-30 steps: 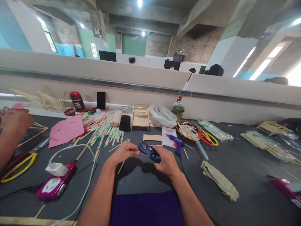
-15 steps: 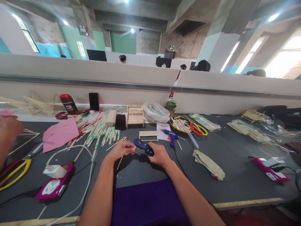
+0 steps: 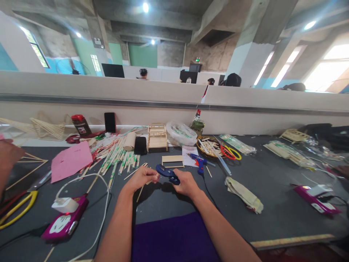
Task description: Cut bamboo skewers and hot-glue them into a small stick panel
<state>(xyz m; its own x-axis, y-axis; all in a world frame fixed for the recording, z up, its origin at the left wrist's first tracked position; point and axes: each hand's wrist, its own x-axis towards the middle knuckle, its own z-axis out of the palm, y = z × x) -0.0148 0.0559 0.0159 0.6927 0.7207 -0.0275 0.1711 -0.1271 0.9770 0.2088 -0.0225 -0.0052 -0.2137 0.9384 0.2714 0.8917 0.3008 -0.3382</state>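
My right hand (image 3: 187, 183) is closed around the handles of a blue hand cutter (image 3: 165, 171), whose head points left toward my other hand. My left hand (image 3: 142, 178) pinches a small pale wooden stick piece at its fingertips, close beside the cutter's head; the fingers hide most of it. Below the left hand a thin wooden stick (image 3: 140, 194) slants down; whether it is held or lies on the table, I cannot tell. Beyond the hands are a flat wooden slat panel (image 3: 172, 159), a blue glue gun (image 3: 201, 163) and a small wooden stick chair model (image 3: 157, 138).
Wrapped chopstick bundles (image 3: 120, 156) spread at the left, beside pink paper (image 3: 71, 162). A purple power strip (image 3: 65, 220) with a white cable sits front left. Scissors (image 3: 231, 153), a stick-filled basket (image 3: 201, 145) and a glove (image 3: 244, 194) lie right. Another person's hand (image 3: 9, 160) is far left.
The whole view has shifted slightly as the head moved. Both hands keep almost the same pose around the cutter and stick. At far left, the other person's hand has moved a little.
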